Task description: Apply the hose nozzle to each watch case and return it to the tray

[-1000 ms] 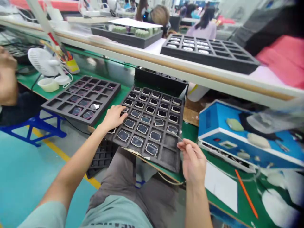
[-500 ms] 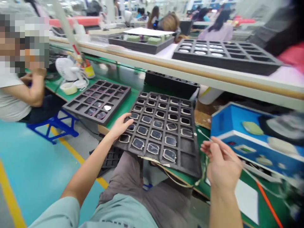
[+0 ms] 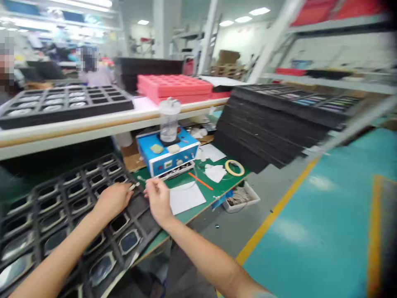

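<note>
The black foam tray lies at the left, its compartments holding several watch-face parts with pale rims, such as one watch-face part near its front edge. Over the right part of the tray, my left hand is closed, and a small pale edge shows at its fingertips; what it belongs to is unclear. Close beside it, my right hand pinches a thin cotton swab, whose white tip points left toward the left fingertips. My left forearm covers part of the tray.
A blue machine bearing a clear jar stands behind the hands. White paper, an orange stick and a tape roll lie on the green bench. Stacked black trays rise at the right; a shelf crosses above.
The view has swung right. My left hand has left the tray's left side and come to its right part, fingers now closed beside my right hand. The swab stays in my right hand.
</note>
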`<state>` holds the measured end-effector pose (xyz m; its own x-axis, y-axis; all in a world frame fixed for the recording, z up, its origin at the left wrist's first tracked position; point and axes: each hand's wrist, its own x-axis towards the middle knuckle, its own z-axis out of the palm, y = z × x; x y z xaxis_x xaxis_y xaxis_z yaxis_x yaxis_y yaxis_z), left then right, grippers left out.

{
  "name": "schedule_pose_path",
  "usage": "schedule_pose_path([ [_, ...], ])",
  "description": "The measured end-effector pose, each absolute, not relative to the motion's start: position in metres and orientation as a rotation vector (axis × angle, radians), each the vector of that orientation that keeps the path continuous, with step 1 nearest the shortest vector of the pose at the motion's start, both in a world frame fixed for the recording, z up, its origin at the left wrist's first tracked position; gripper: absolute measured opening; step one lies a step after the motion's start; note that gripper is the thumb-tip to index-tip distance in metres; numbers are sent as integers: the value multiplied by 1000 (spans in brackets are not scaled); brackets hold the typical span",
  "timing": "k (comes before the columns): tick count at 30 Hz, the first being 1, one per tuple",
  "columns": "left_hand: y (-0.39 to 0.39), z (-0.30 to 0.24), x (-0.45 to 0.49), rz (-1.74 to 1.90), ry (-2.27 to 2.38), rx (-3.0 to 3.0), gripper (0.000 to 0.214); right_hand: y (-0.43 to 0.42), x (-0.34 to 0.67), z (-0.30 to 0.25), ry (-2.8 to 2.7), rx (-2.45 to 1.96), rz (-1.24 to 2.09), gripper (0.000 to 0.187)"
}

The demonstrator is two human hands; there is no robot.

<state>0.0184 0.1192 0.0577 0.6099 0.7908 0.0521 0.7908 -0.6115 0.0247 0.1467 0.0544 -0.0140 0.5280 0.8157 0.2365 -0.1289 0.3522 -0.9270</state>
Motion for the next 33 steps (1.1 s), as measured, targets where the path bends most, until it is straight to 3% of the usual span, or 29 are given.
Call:
schedule_pose_path([
  [5, 141, 53, 6, -199, -1483, -2800, 50, 58, 152, -8, -858, -986, 548, 20],
  [12, 84, 42, -7, -1520, -2301, -2931, 60, 40, 142, -11, -884, -921, 619, 35],
  [19, 68, 7, 4, -2312, -2657, -2679, 36, 30, 142, -37, -905, -1013, 609, 19],
  [27, 61, -4, 2, -2681, -2581, -2576, 37, 19, 148, -40, -1078, -1148, 469, 13],
  [33, 56, 2, 4, -2889, -2250, -2647, 46, 15, 144, -37, -967, -1045, 410, 9],
])
